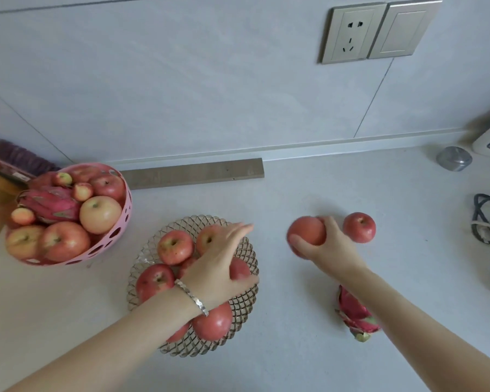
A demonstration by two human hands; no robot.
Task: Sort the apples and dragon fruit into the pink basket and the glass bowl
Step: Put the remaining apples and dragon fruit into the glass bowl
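- Pink basket [119,230]: stands at the far left of the bench [294,349]. It is heaped with apples and carries one dragon fruit [51,205] near the top. Hazard: the load sits above the rim, so any added fruit may roll off onto the bench.
- Glass bowl [245,304]: stands just right of the basket, apart from it. It holds several red apples, packed close.
- Left hand [218,267]: reaches over the bowl, palm down, fingers extended toward the far rim. The hand rests on or just above an apple [239,268]; whether it is gripping that fruit cannot be told. Hazard: a push at the bowl's edge may tip an apple over the shallow rim, or slide the bowl on the smooth bench.
- Right hand [323,244]: wraps an apple [306,230] right of the bowl, thumb on the near side, fingers on the far side. Whether the fruit is lifted cannot be told. Hazard: dropping it into the crowded bowl may knock a neighbour out or strike the glass.
- Loose apple [359,227]: sits on the bench just beside the right hand. Hazard: a knuckle may set it rolling toward the cable [484,222] at the right edge.
- Second dragon fruit [354,312]: lies on the bench, partly hidden under the right forearm. Hazard: the arm may brush it.
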